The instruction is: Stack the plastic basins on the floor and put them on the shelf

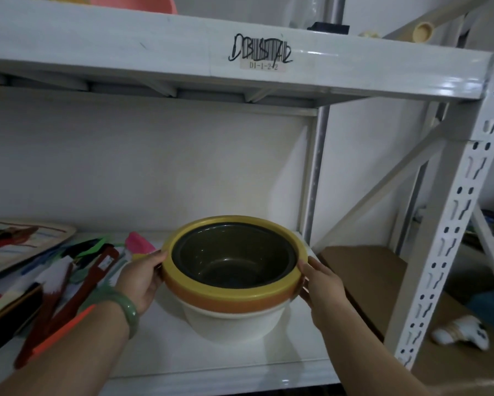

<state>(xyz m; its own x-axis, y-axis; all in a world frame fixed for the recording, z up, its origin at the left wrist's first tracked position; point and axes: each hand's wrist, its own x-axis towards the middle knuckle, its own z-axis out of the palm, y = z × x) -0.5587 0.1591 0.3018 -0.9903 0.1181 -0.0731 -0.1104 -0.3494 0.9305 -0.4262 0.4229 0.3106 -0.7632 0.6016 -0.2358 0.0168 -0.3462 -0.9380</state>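
I clamp the stacked basins [234, 278] between both hands' fingers [305, 290], rim-gripped to steady them onto the shelf [160, 347].

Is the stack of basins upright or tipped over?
Upright. The stack of basins has its rims facing up, its open inside visible, with both hands at its sides.

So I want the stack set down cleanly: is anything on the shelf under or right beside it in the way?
Nothing visible blocks it. The stack sits over bare white shelf, held by the left hand and right hand. The clutter lies to its left, apart from the basins.
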